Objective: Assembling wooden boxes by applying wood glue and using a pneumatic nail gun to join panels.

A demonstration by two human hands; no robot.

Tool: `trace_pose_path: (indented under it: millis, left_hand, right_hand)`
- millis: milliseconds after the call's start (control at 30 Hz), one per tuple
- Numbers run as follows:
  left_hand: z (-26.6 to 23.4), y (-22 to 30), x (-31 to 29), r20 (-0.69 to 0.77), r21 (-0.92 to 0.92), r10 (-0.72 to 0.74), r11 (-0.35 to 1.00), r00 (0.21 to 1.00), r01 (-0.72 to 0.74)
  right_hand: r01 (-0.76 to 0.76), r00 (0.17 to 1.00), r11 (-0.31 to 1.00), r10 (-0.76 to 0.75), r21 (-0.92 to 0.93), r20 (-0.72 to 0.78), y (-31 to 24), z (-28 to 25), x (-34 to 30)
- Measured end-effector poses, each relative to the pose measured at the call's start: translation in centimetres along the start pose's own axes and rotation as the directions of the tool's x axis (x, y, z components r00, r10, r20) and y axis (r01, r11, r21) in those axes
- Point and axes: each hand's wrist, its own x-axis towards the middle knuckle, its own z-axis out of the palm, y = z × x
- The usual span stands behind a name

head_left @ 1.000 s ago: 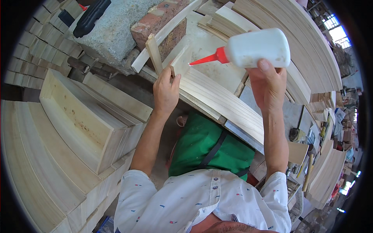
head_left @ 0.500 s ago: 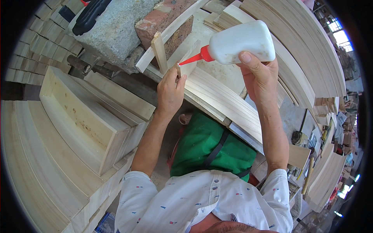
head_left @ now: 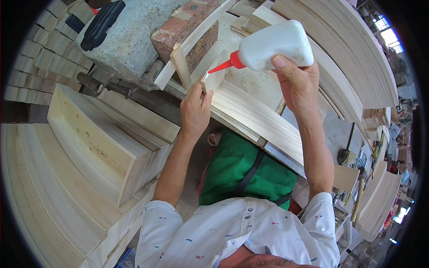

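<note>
My right hand (head_left: 297, 80) is closed round a white squeeze bottle (head_left: 275, 47) with a red cap and a long tapered red nozzle (head_left: 222, 65). The bottle is tilted, its tip pointing down and left. My left hand (head_left: 195, 111) grips the near end of a small pale wooden board (head_left: 213, 79) with thumb and fingers. The nozzle tip meets this board's end edge, where a bit of white glue shows. Behind and right of the left hand, a longer pale plank (head_left: 259, 118) lies along the bench edge.
A rough concrete block (head_left: 129, 42) and a brick (head_left: 181, 27) stand at the far left of the bench, a black case (head_left: 102, 27) on the block. An open wooden box (head_left: 96, 143) rests on stacked boards at left. Curved board stacks (head_left: 335, 40) fill the far right.
The glue bottle stays at the board's end, and more white glue shows along that edge. The view has shifted slightly; my grip is unchanged.
</note>
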Motion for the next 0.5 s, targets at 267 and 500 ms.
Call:
trace_pose_path:
  millis: [267, 500]
  left_hand:
    - [0.2, -0.6, 0.0, -0.04, 0.006, 0.01, 1.0, 0.999, -0.01]
    - [0.1, -0.4, 0.0, -0.024, -0.049, 0.009, 0.999, 1.0, -0.011]
  right_hand:
    - [0.042, 0.999, 0.996, -0.042, -0.076, 0.002, 0.1, -0.5, 1.0]
    - [0.098, 0.995, 0.988, -0.098, -0.12, 0.004, 0.2, -1.4, 2.5]
